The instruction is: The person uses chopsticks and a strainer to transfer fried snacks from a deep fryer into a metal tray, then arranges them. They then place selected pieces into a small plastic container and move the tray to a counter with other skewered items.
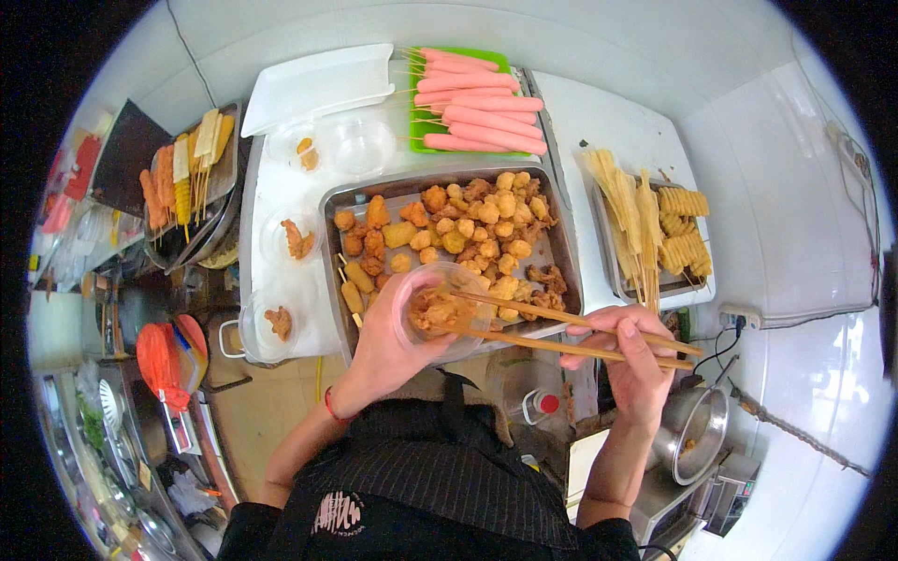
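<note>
My left hand (386,343) holds a clear plastic cup (478,280) with pieces of fried food (435,308) inside, over the front edge of a metal tray (572,280). In my right hand (635,350) is a pair of wooden chopsticks (561,315), their tips in the cup at the food. Fried balls (505,203), fried chunks and small skewered pieces (352,297) lie on the tray. At its left stand clear plastic cups, each with a fried piece in it (298,240) (278,322).
Behind the tray, a green tray (459,52) holds pink sausages on sticks (484,126), beside a white tray (319,84). Skewers fill a metal tray (610,273) at right and another at left (228,165). A steel pan (701,435) is at lower right.
</note>
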